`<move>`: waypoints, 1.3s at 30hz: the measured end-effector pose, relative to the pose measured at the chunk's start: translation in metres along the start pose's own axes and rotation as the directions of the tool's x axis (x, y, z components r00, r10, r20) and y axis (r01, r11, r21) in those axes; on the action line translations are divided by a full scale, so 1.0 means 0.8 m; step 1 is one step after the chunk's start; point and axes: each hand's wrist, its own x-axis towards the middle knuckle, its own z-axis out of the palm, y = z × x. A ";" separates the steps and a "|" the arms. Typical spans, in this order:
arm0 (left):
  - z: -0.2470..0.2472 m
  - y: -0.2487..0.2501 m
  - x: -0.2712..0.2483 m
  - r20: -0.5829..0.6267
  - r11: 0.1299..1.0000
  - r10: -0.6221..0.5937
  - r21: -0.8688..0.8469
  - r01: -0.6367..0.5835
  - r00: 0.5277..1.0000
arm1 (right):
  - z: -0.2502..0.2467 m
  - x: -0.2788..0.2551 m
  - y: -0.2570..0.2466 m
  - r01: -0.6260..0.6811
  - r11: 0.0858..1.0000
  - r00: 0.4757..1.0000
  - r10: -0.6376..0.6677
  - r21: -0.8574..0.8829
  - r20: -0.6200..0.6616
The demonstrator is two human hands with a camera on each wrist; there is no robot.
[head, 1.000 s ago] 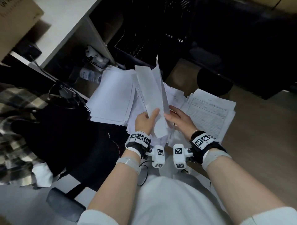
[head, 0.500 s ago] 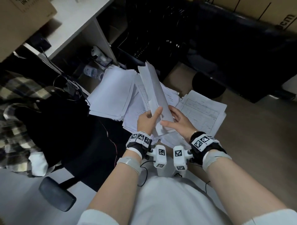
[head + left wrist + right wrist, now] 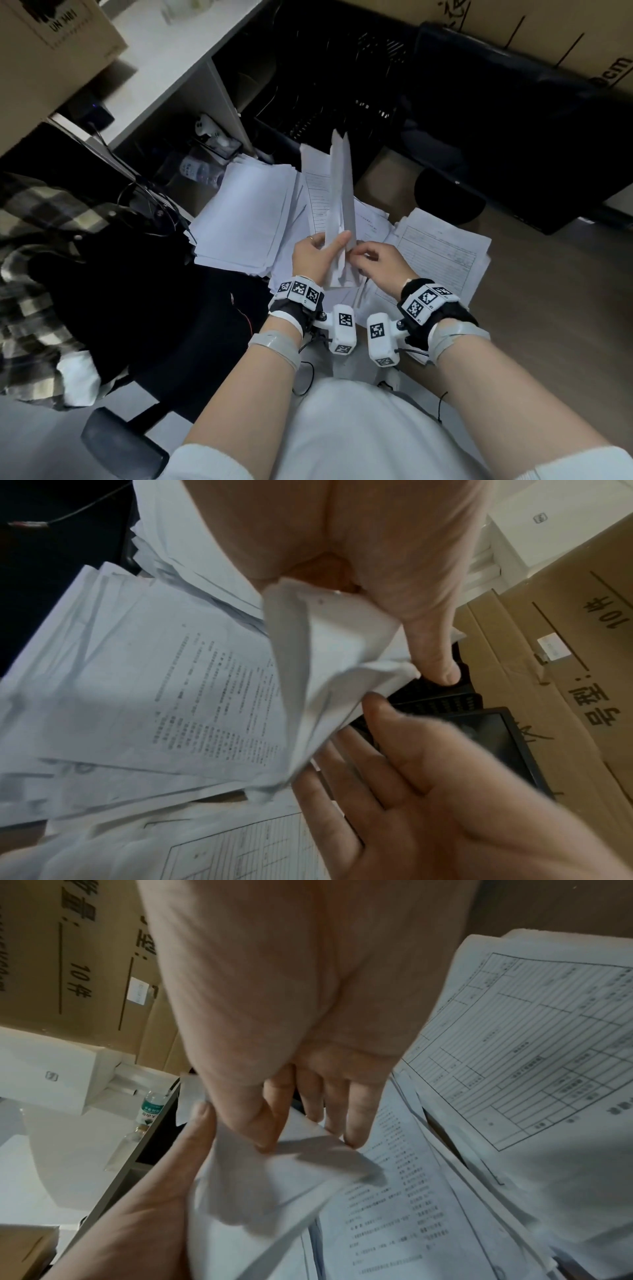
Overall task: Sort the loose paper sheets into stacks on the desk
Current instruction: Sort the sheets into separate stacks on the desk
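1. Your three piles lie spread below your hands. The blank stack [image 3: 243, 216] sits at 10 o'clock from them, the loose printed sheets [image 3: 317, 195] at 12 o'clock, and the form stack [image 3: 442, 253] at 2 o'clock. None of the three has its edges squared.

2. The held sheets [image 3: 337, 212] stand in front of you, above the middle pile and pinched at their lower end. Their long axis runs from 6 to 12 o'clock, with the free end pointing away from you.

3. The change: a second ago these sheets leaned over and showed a broad face. Now they stand nearly edge-on and look narrower. I read this as you gathering them up to square them, so no sheet has joined a stack yet.

4. Your left hand [image 3: 313, 255] grips the bundle's lower part from the 9 o'clock side, with the thumb pressed along the paper.

5. Your right hand [image 3: 375, 262] has changed too. Its fingers were stretched out before and are now curled. The thumb and fingertips [image 3: 270, 1137] pinch the bundle's lower edge from the 3 o'clock side.
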 end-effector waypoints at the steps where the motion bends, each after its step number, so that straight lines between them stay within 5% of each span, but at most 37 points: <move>1: -0.004 0.002 0.005 0.001 1.000 -0.007 -0.010 0.007 1.000 | 0.002 0.004 -0.002 0.006 1.000 1.000 -0.006 -0.001 -0.011; 7: -0.023 0.010 0.035 0.021 0.999 -0.034 -0.018 0.034 0.999 | 0.022 0.022 -0.024 -0.048 0.998 0.999 0.048 0.040 0.008; 19: -0.058 0.038 0.090 0.082 0.978 -0.152 -0.134 0.162 0.985 | 0.034 0.061 -0.064 -0.055 0.998 0.987 0.058 0.022 -0.147; 23: -0.069 0.034 0.106 0.018 0.985 -0.170 -0.019 0.170 0.985 | 0.040 0.073 -0.054 -0.092 0.990 0.946 0.121 0.110 -0.301; 26: -0.077 0.020 0.123 -0.032 0.976 -0.215 -0.050 0.214 0.976 | 0.031 0.075 -0.029 -0.134 0.964 0.821 0.238 0.230 -0.520; 28: -0.082 0.022 0.121 -0.027 0.973 -0.227 -0.046 0.226 0.973 | 0.027 0.071 -0.018 -0.201 0.929 0.761 0.347 0.310 -0.548; 34: -0.094 0.019 0.117 0.146 0.958 -0.276 -0.037 0.284 0.950 | 0.042 0.079 -0.001 -0.251 0.912 0.748 0.396 0.325 -0.532; 39: -0.108 -0.005 0.124 0.107 0.962 -0.272 0.034 0.270 0.956 | 0.050 0.088 0.022 -0.318 0.914 0.776 0.404 0.252 -0.484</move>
